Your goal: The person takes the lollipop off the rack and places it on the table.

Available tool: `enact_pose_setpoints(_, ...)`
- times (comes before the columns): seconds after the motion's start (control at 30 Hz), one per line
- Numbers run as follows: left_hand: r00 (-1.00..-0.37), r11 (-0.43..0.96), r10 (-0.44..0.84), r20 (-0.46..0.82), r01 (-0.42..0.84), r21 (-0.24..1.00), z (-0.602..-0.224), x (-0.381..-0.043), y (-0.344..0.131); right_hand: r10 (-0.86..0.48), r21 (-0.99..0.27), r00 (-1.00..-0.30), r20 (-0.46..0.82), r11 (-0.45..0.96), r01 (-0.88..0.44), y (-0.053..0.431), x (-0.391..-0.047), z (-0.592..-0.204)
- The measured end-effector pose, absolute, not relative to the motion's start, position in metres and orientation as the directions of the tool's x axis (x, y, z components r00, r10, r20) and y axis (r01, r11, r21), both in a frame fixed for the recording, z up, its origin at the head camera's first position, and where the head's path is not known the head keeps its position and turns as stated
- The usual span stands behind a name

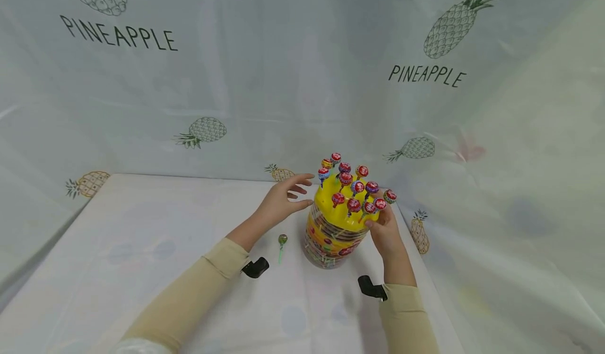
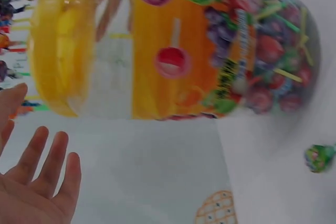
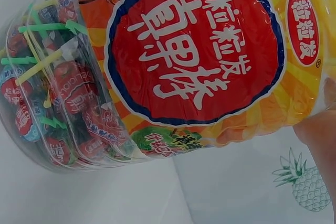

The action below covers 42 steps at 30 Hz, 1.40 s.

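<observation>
A clear plastic jar (image 1: 326, 246) of wrapped lollipops stands on the table, with an orange-and-yellow label (image 3: 194, 51) round its middle. Its yellow lid (image 1: 325, 202) has several lollipops (image 1: 345, 179) stuck upright in it. My right hand (image 1: 386, 236) grips the jar at the lid's right side, thumb in front and the other fingers partly hidden behind. At the lid's left side my left hand (image 1: 282, 199) is held with fingers spread, and the left wrist view shows its palm (image 2: 37, 198) holding nothing. One green-wrapped lollipop (image 1: 282, 240) lies on the table left of the jar.
A white cloth covers the table (image 1: 212, 212). Behind and to the right hangs a pale curtain (image 1: 293, 81) printed with pineapples. Black wrist cameras (image 1: 256, 268) sit at both sleeve cuffs. The jar stands near the table's back right corner.
</observation>
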<state>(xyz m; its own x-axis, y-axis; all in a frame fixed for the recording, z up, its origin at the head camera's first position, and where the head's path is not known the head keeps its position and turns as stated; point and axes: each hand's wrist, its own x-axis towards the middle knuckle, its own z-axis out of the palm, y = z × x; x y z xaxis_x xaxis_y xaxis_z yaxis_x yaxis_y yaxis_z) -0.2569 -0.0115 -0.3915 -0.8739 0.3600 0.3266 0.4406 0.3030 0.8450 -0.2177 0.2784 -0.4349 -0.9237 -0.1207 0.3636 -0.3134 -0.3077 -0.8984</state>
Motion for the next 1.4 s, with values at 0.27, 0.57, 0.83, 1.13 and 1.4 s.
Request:
enact_pose_setpoints(0.27, -0.843, 0.214, 0.386, 0.376, 0.478, 0.852, -0.367, -0.252, 0.002, -0.121, -0.904, -0.927, 0.354, -0.300, -0.306, 0.278, -0.216, -0.434)
enact_pose_setpoints(0.57, -0.828, 0.223, 0.406, 0.386, 0.499, 0.837, -0.365, -0.250, 0.008, -0.130, -0.896, -0.922, 0.364, -0.321, -0.308, 0.276, -0.215, -0.434)
enact_pose_setpoints(0.83, -0.832, 0.209, 0.363, 0.420, 0.512, 0.833, -0.369, -0.249, 0.010, -0.119, -0.900, -0.935, 0.334, -0.335, -0.279, 0.276, -0.215, -0.437)
enact_pose_setpoints(1.13, -0.803, 0.192, 0.327, 0.498, 0.572, 0.797, -0.369, -0.248, 0.014, -0.132, -0.878, -0.903, 0.409, -0.327, -0.350, 0.277, -0.218, -0.443)
enact_pose_setpoints(1.4, -0.789, 0.162, 0.294, 0.540, 0.598, 0.785, -0.364, -0.243, 0.001, -0.136, -0.875, -0.905, 0.403, -0.347, -0.337, 0.278, -0.220, -0.438)
